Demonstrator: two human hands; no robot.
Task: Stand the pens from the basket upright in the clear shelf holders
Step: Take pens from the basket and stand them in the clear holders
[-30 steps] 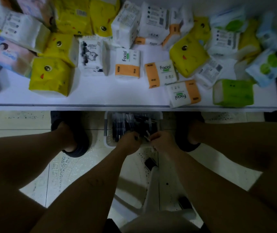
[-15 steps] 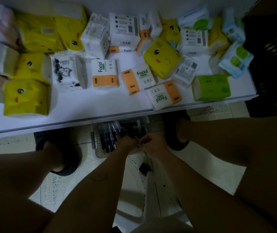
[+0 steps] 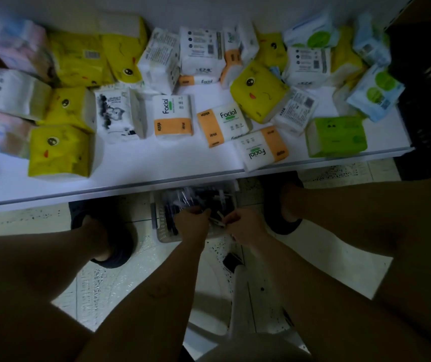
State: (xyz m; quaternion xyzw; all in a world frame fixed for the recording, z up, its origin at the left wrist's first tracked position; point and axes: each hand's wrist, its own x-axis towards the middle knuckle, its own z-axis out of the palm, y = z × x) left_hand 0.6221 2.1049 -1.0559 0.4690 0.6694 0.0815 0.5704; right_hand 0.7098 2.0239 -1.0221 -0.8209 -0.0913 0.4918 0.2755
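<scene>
We reach into the basket (image 3: 158,226) on the floor (image 3: 326,257) under the bench (image 3: 183,163), probably to gather a bunch of pens (image 3: 217,221). Our right hand (image 3: 245,227) pinches several; whether our left hand (image 3: 192,223) grips any, we cannot tell.

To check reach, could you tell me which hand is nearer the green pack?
Right. The right hand is over the basket, below-left of the green pack; the left hand is farther left.

Both bare forearms low between the knees, left hand (image 3: 192,223) and right hand (image 3: 245,227) close together (grip unclear).
</scene>
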